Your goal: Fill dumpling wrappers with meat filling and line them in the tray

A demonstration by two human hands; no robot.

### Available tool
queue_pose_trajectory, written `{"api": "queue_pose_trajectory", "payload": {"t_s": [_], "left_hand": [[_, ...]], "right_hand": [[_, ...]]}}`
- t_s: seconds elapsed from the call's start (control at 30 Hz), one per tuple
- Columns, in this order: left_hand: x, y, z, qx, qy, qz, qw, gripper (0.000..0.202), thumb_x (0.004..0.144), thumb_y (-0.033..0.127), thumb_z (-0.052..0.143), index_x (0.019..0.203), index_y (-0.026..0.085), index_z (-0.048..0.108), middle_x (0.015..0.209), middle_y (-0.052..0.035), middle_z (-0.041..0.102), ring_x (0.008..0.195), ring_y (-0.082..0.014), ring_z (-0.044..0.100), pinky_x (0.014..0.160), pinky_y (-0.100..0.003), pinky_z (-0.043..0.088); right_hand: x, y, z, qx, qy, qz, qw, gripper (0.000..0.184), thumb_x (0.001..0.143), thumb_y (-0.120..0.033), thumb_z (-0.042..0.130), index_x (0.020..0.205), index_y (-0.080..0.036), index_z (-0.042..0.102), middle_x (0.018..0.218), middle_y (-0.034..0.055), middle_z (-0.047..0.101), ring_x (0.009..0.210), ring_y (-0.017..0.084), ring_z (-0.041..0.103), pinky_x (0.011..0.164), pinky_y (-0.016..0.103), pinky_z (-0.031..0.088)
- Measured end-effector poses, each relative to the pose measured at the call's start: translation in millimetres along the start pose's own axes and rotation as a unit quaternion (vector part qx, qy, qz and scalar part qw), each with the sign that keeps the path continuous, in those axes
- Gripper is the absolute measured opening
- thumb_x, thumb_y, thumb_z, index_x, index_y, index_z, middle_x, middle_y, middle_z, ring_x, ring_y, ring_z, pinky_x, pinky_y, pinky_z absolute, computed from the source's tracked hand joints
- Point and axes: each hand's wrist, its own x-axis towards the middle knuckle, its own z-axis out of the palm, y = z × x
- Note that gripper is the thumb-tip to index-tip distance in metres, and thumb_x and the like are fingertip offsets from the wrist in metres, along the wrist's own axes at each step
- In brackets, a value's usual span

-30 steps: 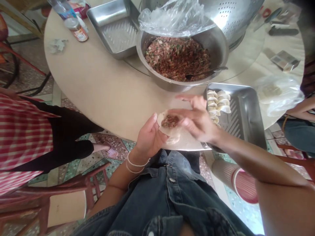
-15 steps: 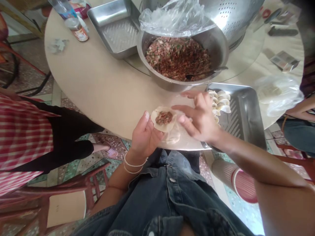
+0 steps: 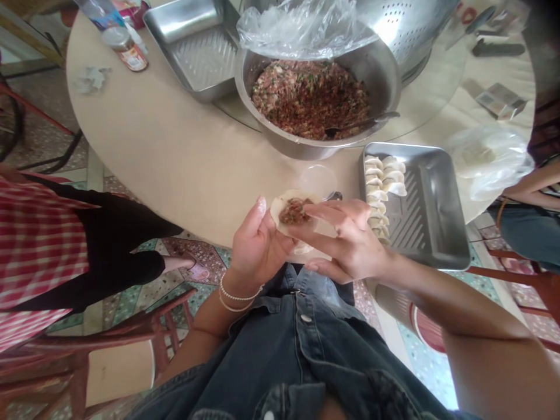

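Note:
On the fingers of my left hand [image 3: 258,248] rests a round dumpling wrapper [image 3: 280,205], with a mound of minced meat filling [image 3: 294,212] in its middle. My left thumb stands up along the wrapper's left side. Over its right part reaches my right hand [image 3: 350,236], fingers stretched and apart, the fingertips at the edge of the filling; whether they press on it I cannot tell. Behind my right hand are a small clear dish [image 3: 318,178] and a dark utensil end [image 3: 336,196]. Pale wrappers [image 3: 303,249] show partly below my hands.
A steel bowl of meat filling [image 3: 310,99] with a spoon [image 3: 380,118] and plastic film [image 3: 306,29] stands ahead. Right of it, a metal tray [image 3: 437,216] holds rows of folded dumplings [image 3: 375,181]. Another tray [image 3: 201,58] lies back left. People stand or sit at both sides.
My right hand has moved left and down, its fingers now over the wrapper's right side. The left hand still carries the wrapper. The view has shifted slightly, and more dumplings show in the tray.

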Motion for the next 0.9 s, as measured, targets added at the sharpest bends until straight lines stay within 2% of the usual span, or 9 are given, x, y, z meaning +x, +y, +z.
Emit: {"api": "queue_pose_trajectory", "payload": {"t_s": [0.1, 0.23, 0.4, 0.53, 0.6, 0.67, 0.73, 0.8, 0.9], "left_hand": [[-2.0, 0.3, -0.4, -0.001, -0.017, -0.028, 0.999, 0.057, 0.098, 0.046, 0.022, 0.125, 0.011, 0.058, 0.129, -0.015, 0.064, 0.138, -0.0301, 0.043, 0.113, -0.05, 0.037], [-3.3, 1.4, -1.2, -0.005, -0.027, -0.041, 0.999, 0.057, 0.098, 0.047, 0.023, 0.127, 0.011, 0.056, 0.127, -0.0156, 0.065, 0.136, -0.0316, 0.046, 0.11, -0.054, 0.039], [-3.1, 1.7, 3.2, -0.008, -0.034, -0.069, 0.997, 0.054, 0.098, 0.043, 0.025, 0.131, 0.011, 0.052, 0.126, -0.0155, 0.066, 0.132, -0.0317, 0.05, 0.109, -0.054, 0.041], [-3.6, 0.6, 4.7, -0.008, -0.03, -0.073, 0.997, 0.054, 0.098, 0.042, 0.026, 0.133, 0.009, 0.05, 0.124, -0.0163, 0.067, 0.13, -0.032, 0.053, 0.109, -0.054, 0.041], [-3.5, -0.8, 5.0, -0.008, -0.033, -0.077, 0.996, 0.054, 0.098, 0.042, 0.027, 0.133, 0.008, 0.049, 0.123, -0.0166, 0.067, 0.13, -0.0321, 0.053, 0.109, -0.054, 0.041], [-2.9, -2.9, 5.5, -0.008, -0.047, -0.09, 0.995, 0.054, 0.098, 0.041, 0.025, 0.135, 0.008, 0.048, 0.125, -0.0164, 0.066, 0.13, -0.0317, 0.053, 0.109, -0.053, 0.041], [-2.2, -5.4, 5.7, -0.006, -0.061, -0.102, 0.993, 0.054, 0.099, 0.04, 0.023, 0.135, 0.009, 0.048, 0.126, -0.0161, 0.065, 0.131, -0.0311, 0.052, 0.109, -0.053, 0.041], [-1.8, -7.7, 5.1, -0.001, -0.066, -0.091, 0.994, 0.054, 0.099, 0.04, 0.024, 0.133, 0.009, 0.05, 0.126, -0.0158, 0.066, 0.131, -0.0305, 0.051, 0.11, -0.051, 0.041], [-2.1, -10.8, 2.9, 0.013, -0.059, -0.058, 0.996, 0.051, 0.098, 0.042, 0.03, 0.127, 0.01, 0.056, 0.124, -0.0137, 0.067, 0.132, -0.0292, 0.051, 0.112, -0.049, 0.039]], "right_hand": [[-6.1, 4.7, -3.8, -0.008, 0.01, -0.024, 1.0, 0.043, 0.093, -0.054, 0.043, 0.119, -0.026, 0.065, 0.124, 0.0049, 0.056, 0.113, 0.02, 0.051, 0.089, 0.036, 0.038], [-16.4, 10.4, -7.0, -0.038, 0.066, -0.021, 0.997, 0.037, 0.091, -0.053, 0.047, 0.11, -0.03, 0.068, 0.117, 0.0015, 0.058, 0.103, 0.017, 0.055, 0.081, 0.034, 0.042], [-25.3, 10.1, -6.7, -0.083, 0.063, -0.046, 0.994, 0.032, 0.089, -0.054, 0.05, 0.11, -0.039, 0.068, 0.107, -0.0028, 0.062, 0.095, 0.013, 0.056, 0.076, 0.03, 0.042], [-32.0, 12.8, -8.1, -0.088, 0.143, -0.009, 0.986, 0.031, 0.09, -0.046, 0.051, 0.111, -0.033, 0.07, 0.105, 0.0012, 0.06, 0.09, 0.015, 0.055, 0.074, 0.033, 0.042], [-33.3, 13.2, -8.3, -0.09, 0.163, -0.003, 0.982, 0.028, 0.086, -0.045, 0.058, 0.106, -0.031, 0.072, 0.104, 0.0021, 0.059, 0.089, 0.016, 0.054, 0.074, 0.033, 0.042], [-32.6, 11.4, -7.4, -0.103, 0.162, -0.027, 0.981, 0.02, 0.08, -0.04, 0.07, 0.099, -0.036, 0.072, 0.103, -0.0023, 0.061, 0.087, 0.013, 0.053, 0.073, 0.03, 0.041], [-31.2, 7.9, -5.8, -0.112, 0.161, -0.045, 0.98, 0.023, 0.074, -0.035, 0.078, 0.094, -0.042, 0.071, 0.1, -0.0077, 0.063, 0.086, 0.01, 0.052, 0.073, 0.026, 0.04], [-30.4, 4.2, -4.6, -0.092, 0.16, -0.022, 0.983, 0.023, 0.074, -0.031, 0.078, 0.094, -0.041, 0.071, 0.098, -0.0081, 0.062, 0.085, 0.009, 0.053, 0.072, 0.026, 0.04], [-30.6, 0.0, -4.6, -0.034, 0.15, 0.039, 0.987, 0.02, 0.079, -0.028, 0.073, 0.098, -0.035, 0.072, 0.099, -0.0037, 0.06, 0.089, 0.011, 0.054, 0.074, 0.03, 0.04]]}}
